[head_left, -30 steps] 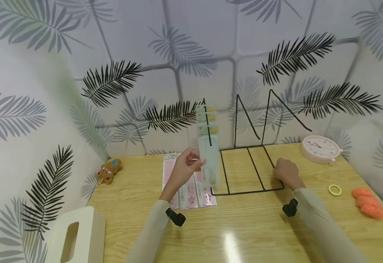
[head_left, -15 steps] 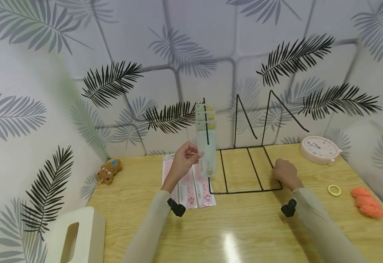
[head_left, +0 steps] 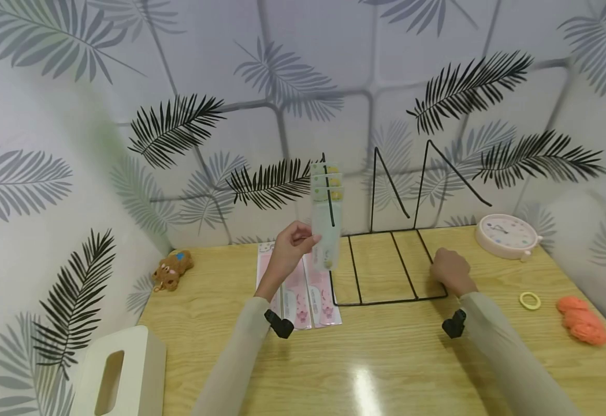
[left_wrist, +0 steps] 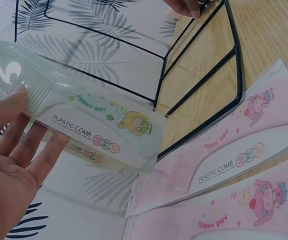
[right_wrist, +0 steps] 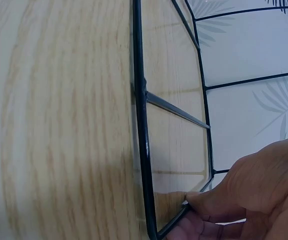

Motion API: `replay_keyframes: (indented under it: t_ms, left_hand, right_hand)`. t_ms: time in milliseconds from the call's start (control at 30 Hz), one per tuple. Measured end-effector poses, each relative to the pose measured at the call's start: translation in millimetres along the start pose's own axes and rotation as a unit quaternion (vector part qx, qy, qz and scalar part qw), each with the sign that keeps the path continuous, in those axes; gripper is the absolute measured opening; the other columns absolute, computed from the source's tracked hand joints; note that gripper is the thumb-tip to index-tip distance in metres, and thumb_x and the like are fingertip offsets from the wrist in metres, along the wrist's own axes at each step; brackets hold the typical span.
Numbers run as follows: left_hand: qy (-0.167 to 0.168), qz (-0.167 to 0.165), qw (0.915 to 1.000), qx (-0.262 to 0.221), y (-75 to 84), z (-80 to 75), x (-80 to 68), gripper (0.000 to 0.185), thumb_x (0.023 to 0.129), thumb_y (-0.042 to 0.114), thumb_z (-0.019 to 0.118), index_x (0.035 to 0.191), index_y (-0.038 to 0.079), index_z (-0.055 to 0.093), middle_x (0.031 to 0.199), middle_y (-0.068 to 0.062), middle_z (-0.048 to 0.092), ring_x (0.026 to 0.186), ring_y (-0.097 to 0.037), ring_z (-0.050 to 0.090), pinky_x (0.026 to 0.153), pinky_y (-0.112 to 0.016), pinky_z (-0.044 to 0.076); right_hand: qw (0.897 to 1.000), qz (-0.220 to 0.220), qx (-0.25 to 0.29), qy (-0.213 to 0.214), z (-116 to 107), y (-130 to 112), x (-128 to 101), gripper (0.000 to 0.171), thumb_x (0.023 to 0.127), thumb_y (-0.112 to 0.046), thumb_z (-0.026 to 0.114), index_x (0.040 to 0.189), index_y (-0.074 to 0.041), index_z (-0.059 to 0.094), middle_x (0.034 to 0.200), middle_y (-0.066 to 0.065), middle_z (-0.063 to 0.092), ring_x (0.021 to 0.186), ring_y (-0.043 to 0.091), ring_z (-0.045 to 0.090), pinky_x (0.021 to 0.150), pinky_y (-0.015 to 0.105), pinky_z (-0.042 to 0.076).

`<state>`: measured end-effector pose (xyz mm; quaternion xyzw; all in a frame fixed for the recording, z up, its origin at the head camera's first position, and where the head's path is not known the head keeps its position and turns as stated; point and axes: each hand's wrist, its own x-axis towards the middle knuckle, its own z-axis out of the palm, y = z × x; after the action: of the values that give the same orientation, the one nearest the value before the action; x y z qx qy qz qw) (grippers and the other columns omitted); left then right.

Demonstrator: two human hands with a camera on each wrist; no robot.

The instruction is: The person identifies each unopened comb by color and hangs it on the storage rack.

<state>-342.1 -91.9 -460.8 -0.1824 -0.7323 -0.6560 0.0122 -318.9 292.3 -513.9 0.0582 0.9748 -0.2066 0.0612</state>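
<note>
My left hand pinches a green plastic-comb pack, held upright against the left upright prong of a black wire rack; more green packs sit behind it. In the left wrist view my thumb lies on the green pack with the fingers under it. Three pink comb packs lie flat on the table just left of the rack, and the pink packs show below the rack's wire. My right hand grips the rack's front right corner; its fingertips pinch the wire.
On the wooden table are a cream tissue box at front left, a small brown plush bear, a pink clock, a yellow ring and an orange knitted thing at right. Leaf-patterned walls close in behind and on both sides.
My left hand has lifted the green comb pack upward along the rack's left prong. The right hand has stayed on the rack's corner.
</note>
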Motion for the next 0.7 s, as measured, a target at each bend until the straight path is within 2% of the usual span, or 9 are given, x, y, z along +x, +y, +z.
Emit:
replay_keyframes:
  t_ms: [167, 233, 367, 500, 600, 700]
  left_hand:
    - [0.013, 0.002, 0.9999, -0.006, -0.1, 3.9, -1.2, 0.020, 0.100, 0.012, 0.072, 0.116, 0.001, 0.065, 0.106, -0.010, 0.072, 0.104, -0.032, 0.072, 0.094, -0.054, 0.059]
    - [0.018, 0.001, 0.9998, -0.004, -1.5, 5.3, -1.7, 0.020, 0.101, 0.012, 0.072, 0.117, 0.001, 0.065, 0.108, -0.011, 0.073, 0.105, -0.031, 0.072, 0.094, -0.050, 0.060]
    - [0.022, 0.007, 0.9997, 0.001, -4.7, 6.3, -3.4, 0.022, 0.101, 0.011, 0.070, 0.120, 0.000, 0.066, 0.112, -0.016, 0.074, 0.105, -0.029, 0.072, 0.093, -0.040, 0.060]
    - [0.027, 0.012, 0.9994, 0.016, -7.3, 2.0, -8.1, 0.024, 0.102, 0.012, 0.070, 0.123, 0.001, 0.066, 0.120, -0.018, 0.072, 0.112, -0.028, 0.070, 0.096, -0.034, 0.058]
    - [0.029, 0.004, 0.9992, 0.028, -8.9, -4.4, -14.8, 0.026, 0.102, 0.014, 0.070, 0.124, 0.002, 0.066, 0.125, -0.016, 0.071, 0.118, -0.029, 0.068, 0.100, -0.037, 0.057]
    - [0.029, -0.007, 0.9990, 0.035, -11.2, -12.8, -21.7, 0.026, 0.103, 0.016, 0.069, 0.124, 0.001, 0.066, 0.124, -0.017, 0.072, 0.116, -0.030, 0.070, 0.100, -0.041, 0.058]
  right_hand:
    - [1.000, 0.018, -0.003, -0.006, 1, -3, 0, 0.028, 0.087, 0.002, 0.041, 0.066, -0.015, 0.033, 0.065, 0.005, 0.035, 0.062, 0.022, 0.037, 0.056, 0.037, 0.034]
    - [1.000, 0.018, 0.000, -0.004, 2, -3, 0, 0.027, 0.087, 0.001, 0.042, 0.066, -0.015, 0.033, 0.065, 0.005, 0.034, 0.061, 0.022, 0.037, 0.056, 0.037, 0.035]
    - [1.000, 0.010, -0.002, 0.010, 7, -5, -2, 0.026, 0.088, 0.000, 0.043, 0.066, -0.013, 0.038, 0.065, 0.008, 0.042, 0.062, 0.025, 0.042, 0.055, 0.038, 0.038]
    - [1.000, 0.011, -0.004, 0.020, 9, -7, -6, 0.026, 0.089, -0.001, 0.045, 0.066, -0.012, 0.040, 0.065, 0.010, 0.047, 0.060, 0.025, 0.044, 0.052, 0.038, 0.039]
    - [1.000, 0.017, -0.002, 0.023, 6, -9, -10, 0.028, 0.089, -0.001, 0.045, 0.065, -0.013, 0.037, 0.065, 0.011, 0.047, 0.060, 0.025, 0.043, 0.052, 0.039, 0.039]
    - [1.000, 0.019, -0.005, 0.024, 3, -12, -12, 0.028, 0.089, -0.001, 0.045, 0.065, -0.013, 0.037, 0.066, 0.011, 0.047, 0.061, 0.026, 0.044, 0.053, 0.040, 0.040]
